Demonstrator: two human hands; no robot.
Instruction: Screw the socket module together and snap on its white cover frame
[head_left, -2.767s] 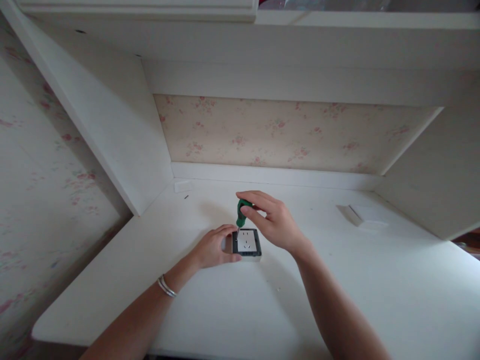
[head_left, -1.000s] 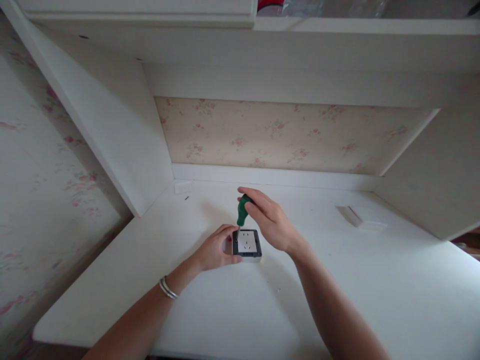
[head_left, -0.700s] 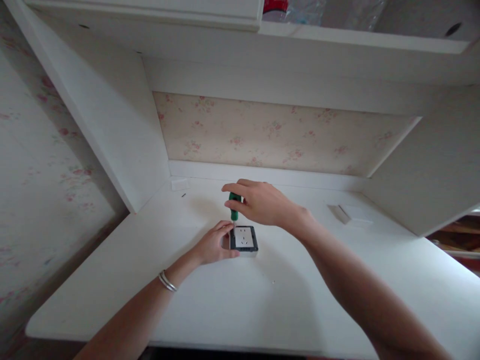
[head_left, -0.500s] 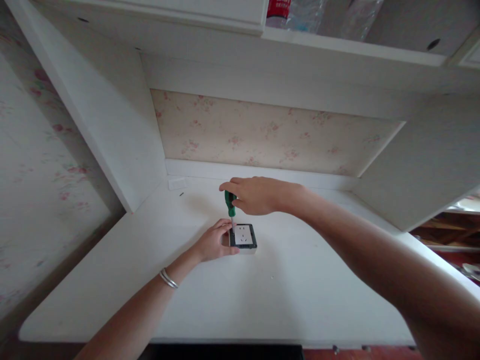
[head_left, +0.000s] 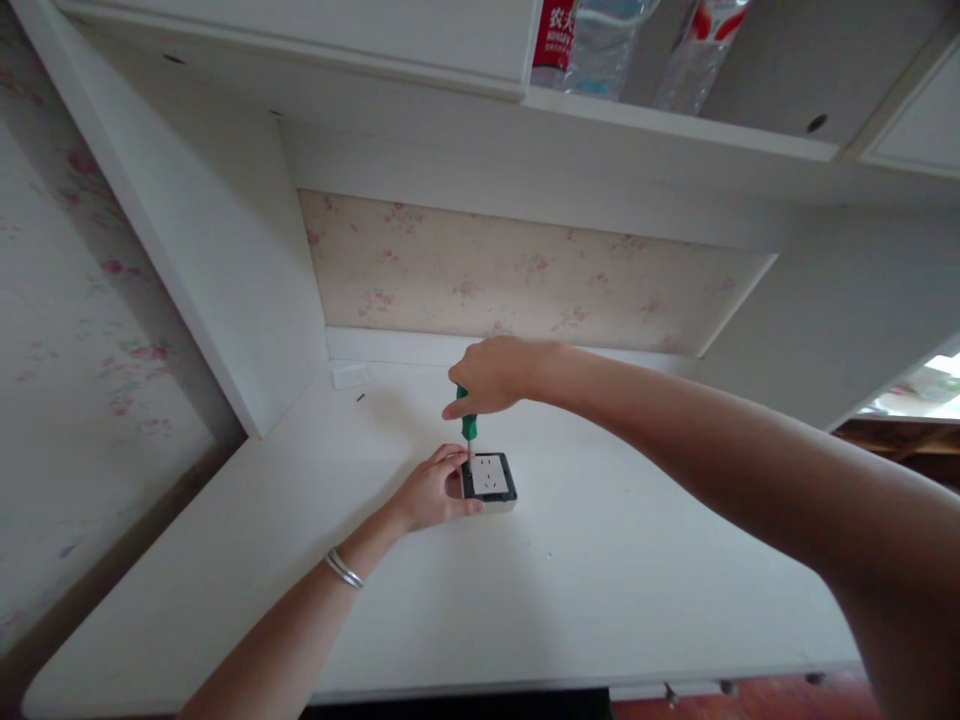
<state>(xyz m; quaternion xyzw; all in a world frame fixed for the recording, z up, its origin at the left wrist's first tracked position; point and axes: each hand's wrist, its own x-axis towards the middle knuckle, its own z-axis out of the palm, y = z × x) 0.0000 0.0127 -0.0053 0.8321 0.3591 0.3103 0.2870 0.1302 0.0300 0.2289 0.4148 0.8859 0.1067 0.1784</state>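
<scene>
A wall socket (head_left: pixel 490 476) with a white face and a dark frame, set on a white box, lies on the white desk. My left hand (head_left: pixel 433 490) grips its left side, thumb along the near edge and fingers at the far left corner. In my right hand (head_left: pixel 491 375) is a screwdriver (head_left: pixel 469 428) with a green handle, held upright from above. Its metal shaft reaches down to the left part of the dark frame. Whether a screw sits under the tip is too small to make out.
A white flat piece (head_left: pixel 350 376) and a small dark screw-like bit (head_left: pixel 361 398) lie at the desk's back left. Overhead, a shelf (head_left: pixel 675 118) holds plastic bottles (head_left: pixel 604 45). A side panel (head_left: pixel 187 220) stands at the left.
My right hand has turned on the screwdriver's handle, its fingers now wrapped closer around it. The left hand and the socket stay together. The camera view has shifted slightly.
</scene>
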